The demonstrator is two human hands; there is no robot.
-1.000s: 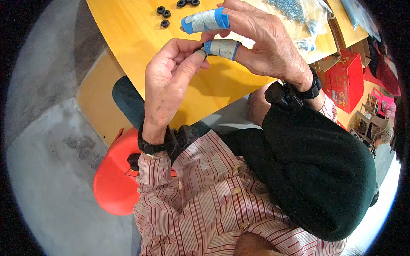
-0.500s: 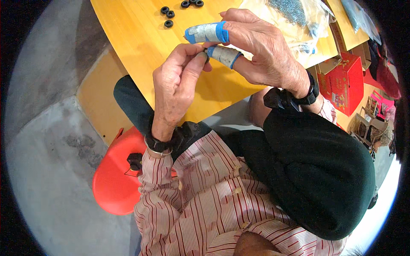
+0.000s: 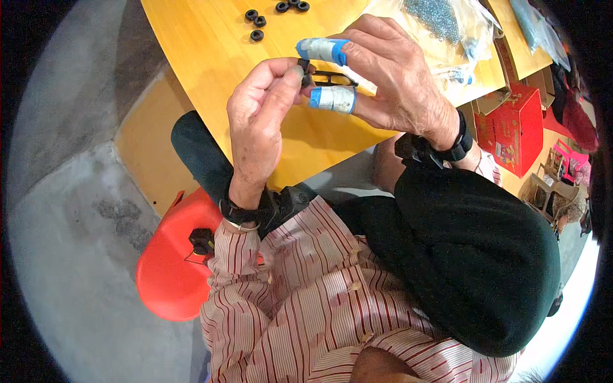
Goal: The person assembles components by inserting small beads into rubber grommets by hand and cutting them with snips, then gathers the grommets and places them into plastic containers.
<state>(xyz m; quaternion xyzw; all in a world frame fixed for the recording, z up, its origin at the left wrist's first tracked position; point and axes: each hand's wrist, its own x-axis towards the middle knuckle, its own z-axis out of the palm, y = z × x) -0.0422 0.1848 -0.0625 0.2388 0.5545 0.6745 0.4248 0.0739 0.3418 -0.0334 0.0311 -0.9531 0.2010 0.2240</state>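
Note:
My left hand [image 3: 258,118] is closed, with thumb and fingertips pinching a small black part [image 3: 304,65] above the yellow table. From that grip a thin black frame with long open slots [image 3: 332,78] reaches toward my right hand [image 3: 399,80]. My right thumb and index finger, both wrapped in white and blue tape, are spread apart on either side of the frame. Whether the frame and the pinched part are one piece I cannot tell. Several black rings [image 3: 257,36] lie on the table beyond my left hand.
A clear plastic bag of small bluish pieces [image 3: 434,22] lies on the yellow table [image 3: 204,70] at the far right, with another bag [image 3: 536,32] beyond it. A red box [image 3: 514,127] stands to the right. At my left is a red stool [image 3: 169,268].
My right thumb and index finger have spread apart from their pinch near my left fingertips. The black frame, hidden before, now shows between my hands.

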